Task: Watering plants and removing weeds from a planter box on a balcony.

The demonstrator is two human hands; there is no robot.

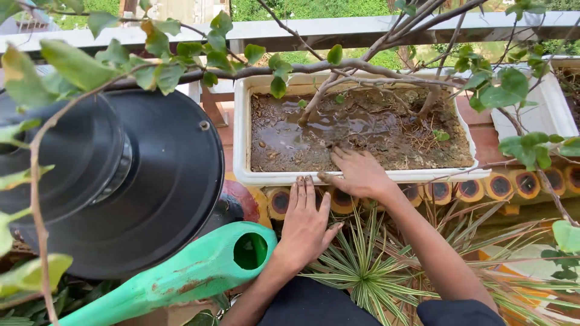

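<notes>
A row of bamboo tubes (pixel 501 186), cut ends facing outward, carries the white planter (pixel 243 139). The planter sits directly on the tubes and holds wet soil (pixel 362 130). A second white planter (pixel 559 111) stands to the right. Red tiled floor (pixel 489 142) shows between them.

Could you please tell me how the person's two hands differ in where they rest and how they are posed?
The right hand reaches over the white planter's rim, fingertips on the wet soil; the left hand lies outside, below that rim, fingers near the bamboo-style edging. The right hand arches; the left lies flat, next to the green watering can. Both are bare, palm down and empty.
</notes>
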